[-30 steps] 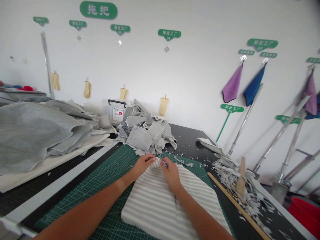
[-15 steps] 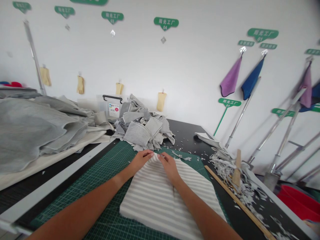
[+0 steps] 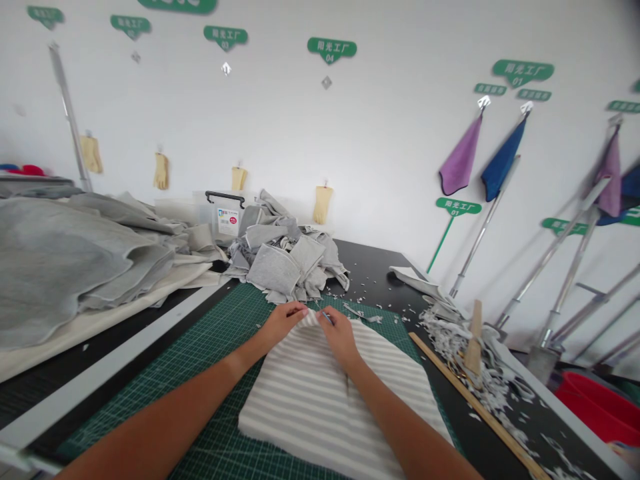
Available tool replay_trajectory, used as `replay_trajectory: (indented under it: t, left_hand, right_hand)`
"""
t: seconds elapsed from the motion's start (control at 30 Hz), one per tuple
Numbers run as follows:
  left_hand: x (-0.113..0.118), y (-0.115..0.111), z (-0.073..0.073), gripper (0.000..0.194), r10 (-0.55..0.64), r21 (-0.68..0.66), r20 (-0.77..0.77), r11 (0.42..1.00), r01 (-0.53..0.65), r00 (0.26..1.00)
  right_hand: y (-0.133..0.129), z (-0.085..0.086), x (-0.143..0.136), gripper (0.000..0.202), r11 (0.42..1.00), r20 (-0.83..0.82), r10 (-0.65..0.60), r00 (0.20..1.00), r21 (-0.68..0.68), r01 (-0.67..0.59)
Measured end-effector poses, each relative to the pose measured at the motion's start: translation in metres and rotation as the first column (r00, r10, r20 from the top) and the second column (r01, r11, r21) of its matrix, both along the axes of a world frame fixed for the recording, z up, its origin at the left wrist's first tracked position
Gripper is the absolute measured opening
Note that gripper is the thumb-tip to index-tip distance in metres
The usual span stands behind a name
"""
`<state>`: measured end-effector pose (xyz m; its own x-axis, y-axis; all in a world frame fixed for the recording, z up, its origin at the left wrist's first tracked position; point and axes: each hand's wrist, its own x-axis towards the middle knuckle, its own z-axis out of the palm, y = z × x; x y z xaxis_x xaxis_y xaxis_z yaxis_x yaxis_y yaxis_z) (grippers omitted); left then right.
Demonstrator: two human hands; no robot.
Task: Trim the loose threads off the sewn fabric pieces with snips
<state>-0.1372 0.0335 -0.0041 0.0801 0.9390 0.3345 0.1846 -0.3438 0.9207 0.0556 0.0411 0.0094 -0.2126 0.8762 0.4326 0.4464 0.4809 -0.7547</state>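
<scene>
A grey-and-white striped cloth (image 3: 310,407) lies on the green cutting mat (image 3: 200,347). My left hand (image 3: 284,325) pinches the far edge of the cloth, near its corner. Close beside it on the right, my right hand (image 3: 340,333) is closed at the same edge, with a small, thin dark tool (image 3: 327,318) showing between thumb and fingers. The rest of that tool is hidden by the hand.
Grey cloth pieces (image 3: 275,267) are heaped behind the mat, near a clear box (image 3: 227,217). Large grey sheets (image 3: 60,260) lie left. On the right are a wooden strip (image 3: 475,400), scraps (image 3: 450,333) and a red basin (image 3: 595,407).
The small dark tool now shows in my right hand, at the cloth's edge. Both hands have barely moved, and the edge between them is lifted and folded a little differently.
</scene>
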Motion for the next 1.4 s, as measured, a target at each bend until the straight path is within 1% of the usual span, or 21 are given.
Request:
replay_trajectory:
  t: [0.23,0.33,0.6,0.73,0.87,1.0,1.2,1.4]
  left_hand:
    - [0.001,0.0,0.0,0.039,-0.01,-0.007,0.01,1.0,0.011,1.0]
    - [0.001,0.0,0.0,0.04,0.003,-0.014,0.005,1.0,-0.003,1.0]
    - [-0.001,0.002,-0.005,0.039,-0.011,-0.031,0.046,0.999,0.012,0.999]
    - [0.0,-0.002,0.002,0.039,-0.003,-0.028,0.043,1.0,0.005,0.999]
    - [0.001,-0.008,0.01,0.039,0.007,-0.023,0.037,1.0,-0.006,0.999]
    - [0.001,-0.011,0.014,0.038,0.027,-0.02,0.027,0.999,-0.027,0.999]
    - [0.001,-0.01,0.012,0.037,0.035,-0.005,0.037,0.999,-0.035,0.999]
    - [-0.001,-0.006,0.007,0.036,0.029,0.011,0.037,0.999,-0.03,0.999]
  right_hand:
    - [0.0,-0.002,0.0,0.032,1.0,0.0,-0.008,1.0,0.009,0.008]
    - [0.001,-0.003,0.0,0.032,1.0,0.002,-0.014,1.0,0.013,0.014]
    - [0.002,-0.003,0.0,0.031,1.0,0.016,0.016,1.0,-0.006,-0.016]
    - [0.001,-0.002,0.0,0.032,0.999,-0.003,0.036,0.999,-0.014,-0.036]
    - [0.0,-0.001,-0.001,0.037,0.999,-0.015,0.027,1.0,-0.019,-0.027]
    - [-0.001,0.0,-0.002,0.042,0.998,-0.006,0.044,0.999,-0.044,-0.045]
    - [-0.002,-0.001,-0.001,0.046,0.997,-0.01,0.046,0.999,-0.06,-0.046]
    - [-0.003,-0.001,-0.001,0.046,0.997,-0.01,0.047,0.999,-0.053,-0.048]
